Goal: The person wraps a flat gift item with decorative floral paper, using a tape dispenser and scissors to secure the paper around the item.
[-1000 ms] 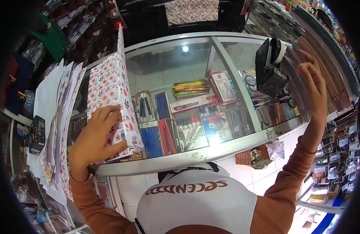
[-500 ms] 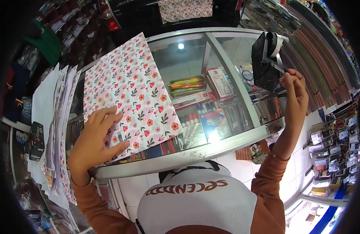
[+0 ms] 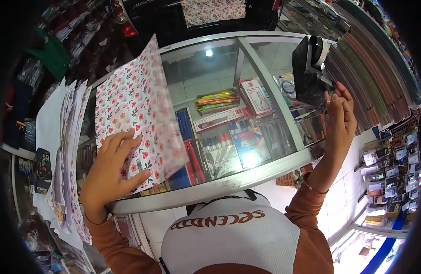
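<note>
With the grip of the left hand (image 3: 110,169) open and spread wide, pressing down on the near part of the flowery paper (image 3: 121,93), likely to stop any slipping. Leaving the little barcode (image 3: 139,165) peeking out between thumb and fingers. Lying on the glass tabletop (image 3: 240,184), beside a big pile of papers (image 3: 50,114), but lifting up and looking blurry on the right side, maybe from being loose there.

With the grip of the right hand (image 3: 342,109) bent at the front of the black tape holder (image 3: 306,75), reaching just below the tape roll (image 3: 321,50). Too small to tell if pinching tape. Standing close by the right hand, probably for easy reaching, well apart from the flowery paper.
</note>
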The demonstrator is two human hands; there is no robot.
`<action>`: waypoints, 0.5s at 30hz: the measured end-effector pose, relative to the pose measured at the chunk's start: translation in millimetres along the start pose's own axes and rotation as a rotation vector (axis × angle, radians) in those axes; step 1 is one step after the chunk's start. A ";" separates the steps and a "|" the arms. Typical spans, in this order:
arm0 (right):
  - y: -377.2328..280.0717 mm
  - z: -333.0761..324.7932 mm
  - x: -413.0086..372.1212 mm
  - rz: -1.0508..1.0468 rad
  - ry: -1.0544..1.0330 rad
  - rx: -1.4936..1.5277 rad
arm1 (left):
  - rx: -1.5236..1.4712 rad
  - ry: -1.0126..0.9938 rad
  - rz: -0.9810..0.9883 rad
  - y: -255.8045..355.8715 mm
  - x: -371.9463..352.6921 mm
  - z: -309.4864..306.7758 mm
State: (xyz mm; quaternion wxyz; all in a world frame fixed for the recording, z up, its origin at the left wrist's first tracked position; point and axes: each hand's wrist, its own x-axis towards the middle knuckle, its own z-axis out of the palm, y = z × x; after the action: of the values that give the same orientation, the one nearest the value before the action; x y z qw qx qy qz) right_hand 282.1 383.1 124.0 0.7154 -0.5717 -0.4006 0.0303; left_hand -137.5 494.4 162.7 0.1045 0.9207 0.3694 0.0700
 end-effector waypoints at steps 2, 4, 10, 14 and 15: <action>0.9 0.8 0.1 0.012 0.004 0.071 | 0.002 -0.009 -0.002 -0.1 -0.3 -1.1; 1.1 1.0 0.4 0.018 0.011 0.080 | 0.010 -0.026 -0.008 0.7 -0.4 -2.5; -13.7 2.4 5.4 0.014 0.042 0.133 | 0.022 -0.019 0.004 -0.4 -2.6 -3.1; -12.6 3.9 4.0 -0.010 0.031 0.135 | -0.026 -0.001 -0.017 2.7 -0.7 -0.1; -13.6 5.5 2.0 -0.016 0.030 0.092 | -0.022 -0.002 -0.020 2.8 -0.8 0.0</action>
State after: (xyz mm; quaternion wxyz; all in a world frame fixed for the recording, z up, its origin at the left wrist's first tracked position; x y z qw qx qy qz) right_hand 274.5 383.8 136.6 0.7471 -0.5354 -0.3924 0.0342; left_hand -136.2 491.9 163.4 0.1156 0.9158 0.3778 0.0719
